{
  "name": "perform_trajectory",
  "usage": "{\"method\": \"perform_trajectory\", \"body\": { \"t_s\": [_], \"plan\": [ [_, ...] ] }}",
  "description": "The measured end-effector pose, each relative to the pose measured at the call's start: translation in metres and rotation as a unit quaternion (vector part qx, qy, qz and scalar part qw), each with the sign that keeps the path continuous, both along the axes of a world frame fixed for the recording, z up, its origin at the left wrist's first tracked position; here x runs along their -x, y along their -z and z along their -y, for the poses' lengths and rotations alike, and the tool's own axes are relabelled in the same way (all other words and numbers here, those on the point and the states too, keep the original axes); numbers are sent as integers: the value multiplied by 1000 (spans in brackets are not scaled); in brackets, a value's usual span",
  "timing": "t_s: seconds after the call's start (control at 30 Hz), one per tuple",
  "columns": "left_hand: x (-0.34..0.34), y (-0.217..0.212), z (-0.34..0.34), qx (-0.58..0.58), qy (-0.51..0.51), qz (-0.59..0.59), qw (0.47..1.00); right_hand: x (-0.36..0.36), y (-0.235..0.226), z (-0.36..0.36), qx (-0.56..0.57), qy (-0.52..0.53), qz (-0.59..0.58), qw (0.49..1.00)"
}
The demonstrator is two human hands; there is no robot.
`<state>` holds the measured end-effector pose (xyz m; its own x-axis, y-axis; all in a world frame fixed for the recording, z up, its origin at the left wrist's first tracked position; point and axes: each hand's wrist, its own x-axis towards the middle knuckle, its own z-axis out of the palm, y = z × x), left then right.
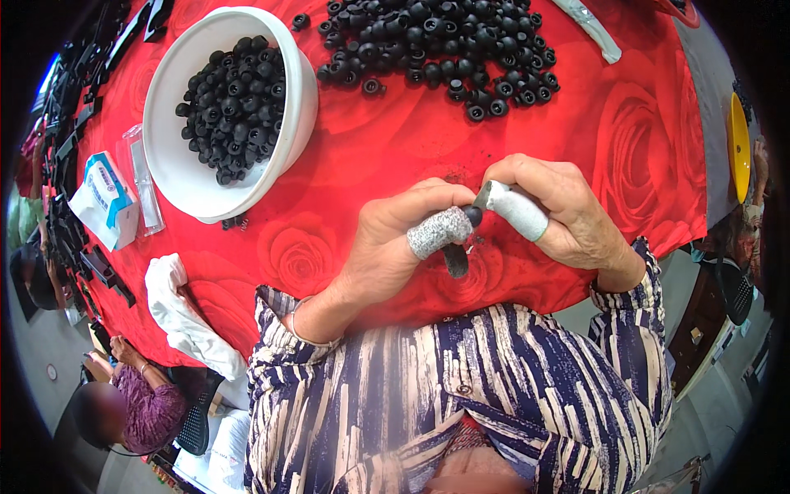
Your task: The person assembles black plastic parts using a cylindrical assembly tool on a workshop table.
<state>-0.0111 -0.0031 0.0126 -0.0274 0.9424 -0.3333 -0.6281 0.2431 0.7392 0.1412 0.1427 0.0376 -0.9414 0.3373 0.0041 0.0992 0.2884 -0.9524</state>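
Over the red cloth, both my hands meet in front of my chest. My left hand [387, 235] pinches a small round black plastic part [473, 216] between its covered thumb and fingers. A speckled grey finger cover [439, 232] wraps that thumb, and a dark finger cover [455, 260] shows below it. My right hand [568, 216] is closed at the same part, its thumb in a white finger cover [518, 211]. Something dark sits at its fingertips by the part; whether it is a finger cover or a small tool I cannot make out.
A white tub [298, 140] of similar black parts stands at the left. More lie in a loose pile [436, 41] at the far side. Left of the tub are a tissue pack [105, 202] and a white cloth [177, 305]. Another person [144, 407] sits at lower left.
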Motion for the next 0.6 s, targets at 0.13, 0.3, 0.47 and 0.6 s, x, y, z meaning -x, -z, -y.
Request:
{"method": "perform_trajectory", "body": {
  "t_s": [0.13,0.3,0.47,0.6],
  "plan": [
    [-1,3,0,14,13,-18,1000,-1,1,-1,-13,-7,14,1000],
    [-1,3,2,1,8,-21,1000,-1,-1,-1,-7,-24,14,1000],
    [-2,4,2,16,15,12,1000,-3,-2,-2,-4,-29,25,999],
    [-4,8,2,5,4,9,1000,-3,1,-4,-8,-37,18,999]
  ]
}}
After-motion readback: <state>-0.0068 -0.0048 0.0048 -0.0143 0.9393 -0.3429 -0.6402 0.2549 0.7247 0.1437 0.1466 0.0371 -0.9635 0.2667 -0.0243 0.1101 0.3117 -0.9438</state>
